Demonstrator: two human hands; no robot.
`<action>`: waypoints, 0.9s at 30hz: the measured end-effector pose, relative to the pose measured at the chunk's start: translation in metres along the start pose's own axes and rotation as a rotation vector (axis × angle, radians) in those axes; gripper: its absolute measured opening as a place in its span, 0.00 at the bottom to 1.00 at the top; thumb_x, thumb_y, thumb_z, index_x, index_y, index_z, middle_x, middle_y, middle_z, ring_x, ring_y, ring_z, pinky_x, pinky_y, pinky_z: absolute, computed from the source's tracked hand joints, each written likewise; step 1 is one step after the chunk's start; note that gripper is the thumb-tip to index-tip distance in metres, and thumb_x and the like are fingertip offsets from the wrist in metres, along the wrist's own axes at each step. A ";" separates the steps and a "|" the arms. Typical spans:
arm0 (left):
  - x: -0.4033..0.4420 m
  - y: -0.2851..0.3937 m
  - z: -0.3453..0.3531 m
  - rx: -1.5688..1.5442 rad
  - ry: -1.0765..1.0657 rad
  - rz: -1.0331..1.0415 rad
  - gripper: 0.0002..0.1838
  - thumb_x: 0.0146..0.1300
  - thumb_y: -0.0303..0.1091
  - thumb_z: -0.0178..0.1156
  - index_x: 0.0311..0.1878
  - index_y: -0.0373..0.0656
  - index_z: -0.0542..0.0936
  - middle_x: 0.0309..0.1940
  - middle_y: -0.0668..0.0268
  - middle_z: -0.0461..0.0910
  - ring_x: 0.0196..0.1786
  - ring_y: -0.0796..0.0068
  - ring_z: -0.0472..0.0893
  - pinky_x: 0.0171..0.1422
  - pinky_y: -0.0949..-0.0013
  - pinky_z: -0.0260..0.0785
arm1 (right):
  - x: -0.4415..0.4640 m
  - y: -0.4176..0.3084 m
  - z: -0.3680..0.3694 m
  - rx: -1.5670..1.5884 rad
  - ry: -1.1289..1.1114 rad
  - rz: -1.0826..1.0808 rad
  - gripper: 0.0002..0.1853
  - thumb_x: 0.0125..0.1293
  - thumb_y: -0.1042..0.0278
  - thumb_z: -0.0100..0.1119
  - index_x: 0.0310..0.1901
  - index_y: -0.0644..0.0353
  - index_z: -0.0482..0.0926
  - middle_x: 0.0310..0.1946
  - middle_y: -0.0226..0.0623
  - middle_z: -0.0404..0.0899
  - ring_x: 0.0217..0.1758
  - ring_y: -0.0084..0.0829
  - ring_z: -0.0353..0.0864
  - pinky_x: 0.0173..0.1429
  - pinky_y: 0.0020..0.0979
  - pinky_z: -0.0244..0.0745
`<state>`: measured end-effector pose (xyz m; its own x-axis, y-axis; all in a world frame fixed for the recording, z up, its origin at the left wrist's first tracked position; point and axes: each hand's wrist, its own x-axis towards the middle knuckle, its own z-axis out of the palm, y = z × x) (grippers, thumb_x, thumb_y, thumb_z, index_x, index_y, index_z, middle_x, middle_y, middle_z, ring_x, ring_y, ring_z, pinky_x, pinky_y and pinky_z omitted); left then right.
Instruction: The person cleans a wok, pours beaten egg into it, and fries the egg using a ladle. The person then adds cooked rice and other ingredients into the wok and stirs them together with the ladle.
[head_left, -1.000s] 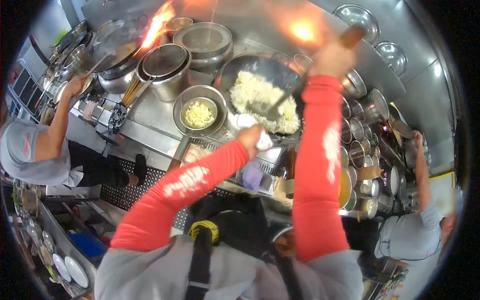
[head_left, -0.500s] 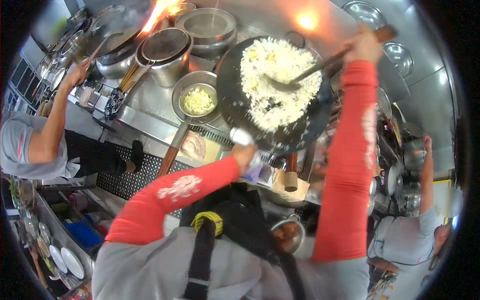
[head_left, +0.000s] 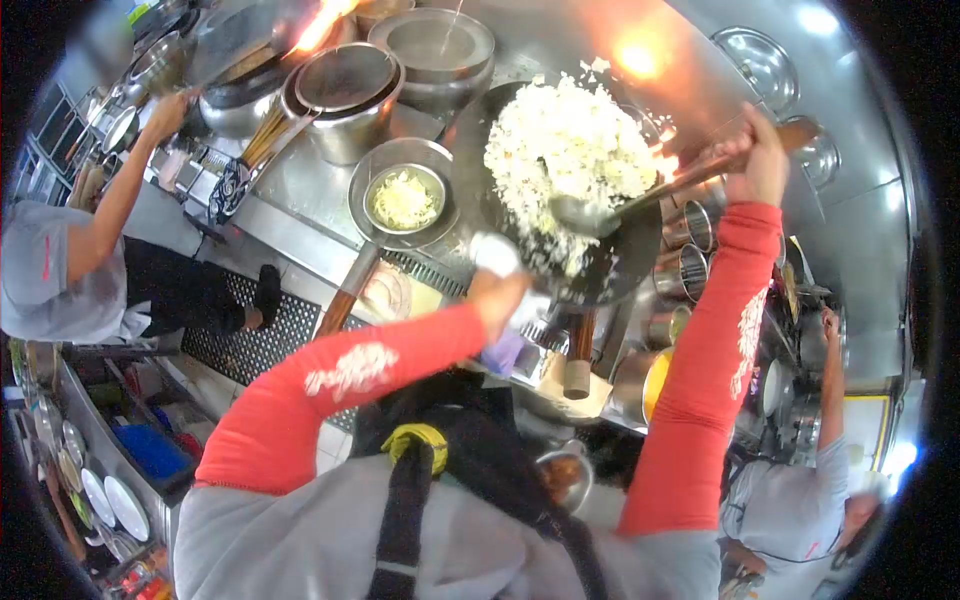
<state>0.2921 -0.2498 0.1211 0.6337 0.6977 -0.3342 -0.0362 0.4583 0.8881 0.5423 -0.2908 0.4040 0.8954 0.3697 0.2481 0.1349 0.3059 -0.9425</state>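
In the head view a dark wok (head_left: 628, 268) is tilted over the stove, and white rice (head_left: 575, 150) flies up from it, some grains in the air. My left hand (head_left: 499, 300) is closed at the wok's near left rim on a white cloth (head_left: 495, 254); the grip on the metal itself is hidden. My right hand (head_left: 755, 160) grips the wooden handle of a ladle (head_left: 590, 216), whose bowl lies among the rice. Left of the wok, a bowl of pale shredded vegetable (head_left: 404, 200) sits inside a wider metal pan.
Flames burn behind the wok and near a left burner. Metal pots (head_left: 342, 110) stand at the back left. A wooden handle (head_left: 578, 360) sticks out toward me. One co-worker (head_left: 60, 265) works at the left, another (head_left: 790, 490) at the right.
The wok has tilted and the rice has risen out of it toward the back. My right hand and the ladle have moved right and nearer; my left hand keeps its hold.
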 end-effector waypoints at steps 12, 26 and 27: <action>0.115 -0.019 0.038 -0.078 0.066 -0.196 0.10 0.52 0.29 0.56 0.31 0.29 0.77 0.24 0.58 0.76 0.23 0.63 0.77 0.20 0.59 0.71 | 0.020 0.034 0.033 -0.417 -0.484 -0.172 0.11 0.50 0.67 0.68 0.32 0.65 0.81 0.23 0.32 0.78 0.18 0.23 0.75 0.25 0.25 0.72; 0.115 -0.030 0.035 0.005 0.067 -0.038 0.13 0.53 0.30 0.56 0.28 0.25 0.77 0.21 0.54 0.77 0.20 0.63 0.78 0.19 0.61 0.70 | 0.004 -0.010 0.027 -0.217 0.014 -0.147 0.04 0.55 0.75 0.60 0.29 0.63 0.74 0.17 0.31 0.71 0.15 0.21 0.69 0.22 0.24 0.69; 0.117 -0.036 0.038 0.048 0.105 0.001 0.12 0.52 0.30 0.57 0.28 0.25 0.77 0.20 0.54 0.77 0.19 0.63 0.78 0.20 0.61 0.70 | -0.012 0.003 0.032 -0.160 0.102 -0.212 0.05 0.55 0.75 0.61 0.29 0.63 0.74 0.17 0.31 0.71 0.16 0.21 0.69 0.22 0.25 0.69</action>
<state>0.3965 -0.2059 0.0618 0.5494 0.7528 -0.3626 0.0024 0.4325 0.9016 0.5182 -0.2663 0.4056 0.8769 0.2195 0.4277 0.3821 0.2217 -0.8972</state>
